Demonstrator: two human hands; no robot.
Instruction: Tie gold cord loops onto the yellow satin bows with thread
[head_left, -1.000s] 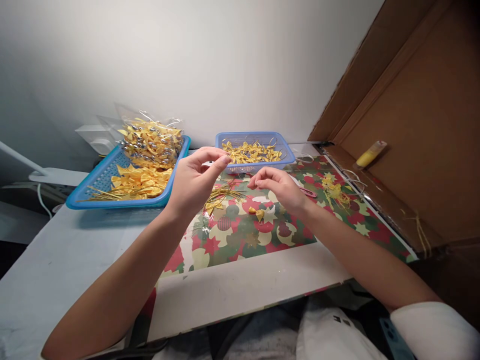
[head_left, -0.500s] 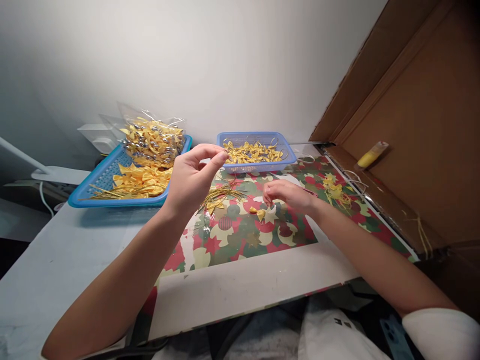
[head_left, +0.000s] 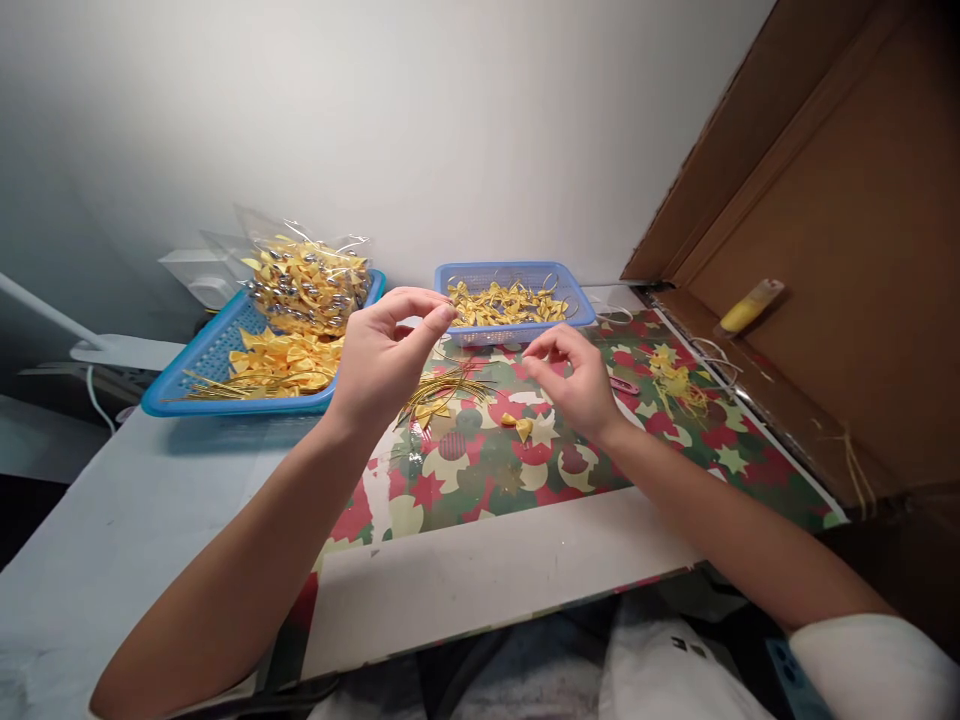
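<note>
My left hand [head_left: 390, 345] is raised in front of the baskets, thumb and forefinger pinched; what sits at the fingertips is too small to name. To its right my right hand [head_left: 571, 380] hovers over the patterned sheet [head_left: 480, 500], its thumb and forefinger also pinched together. Whether a thin wire runs between the hands cannot be made out. A yellow bow [head_left: 519, 428] lies on the sheet below and left of my right hand. Gold wires [head_left: 457, 385] lie in a bundle beyond my left wrist, with another yellow bow [head_left: 431, 412] at their near side.
A blue basket [head_left: 180, 385] at left holds yellow bows, wires and a clear bag [head_left: 307, 280] of bows. Another blue basket [head_left: 517, 332] with bows stands against the wall. Right are a pink-handled tool [head_left: 624, 386], yellow scraps [head_left: 675, 385] and a cardboard wall [head_left: 847, 250] bearing a yellow tube [head_left: 750, 308].
My right hand has risen from near the bow on the sheet and turned, bringing its thumb and forefinger toward my left hand. My left hand has stayed almost in place.
</note>
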